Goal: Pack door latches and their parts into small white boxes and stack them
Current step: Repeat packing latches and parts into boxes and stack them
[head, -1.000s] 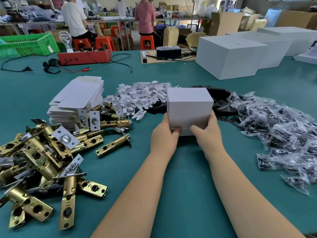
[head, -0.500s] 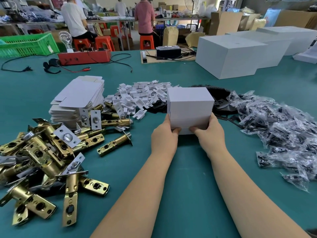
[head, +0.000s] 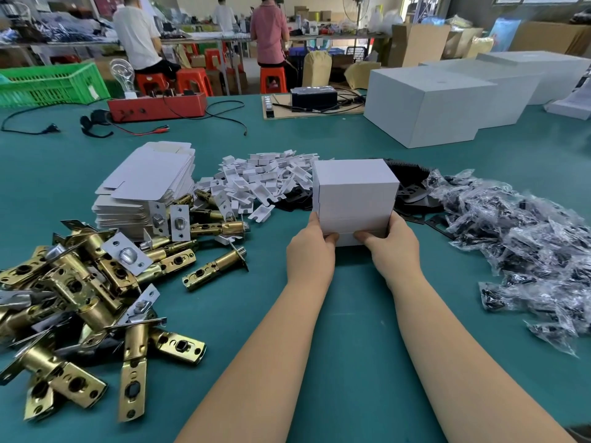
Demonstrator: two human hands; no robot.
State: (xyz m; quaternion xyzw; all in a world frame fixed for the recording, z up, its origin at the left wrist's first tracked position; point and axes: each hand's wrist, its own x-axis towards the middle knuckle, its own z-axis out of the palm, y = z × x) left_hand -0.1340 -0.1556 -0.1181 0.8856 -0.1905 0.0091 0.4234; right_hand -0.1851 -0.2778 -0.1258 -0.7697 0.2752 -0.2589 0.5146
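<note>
Both hands hold a stack of small white boxes on the green counter.

The left hand and right hand grip the stack of white boxes at its lower corners, thumbs on the near face. On the counter, brass door latches are heaped at left, beside flat box blanks. White plastic parts lie behind, and bagged black parts spread to the right.
</note>
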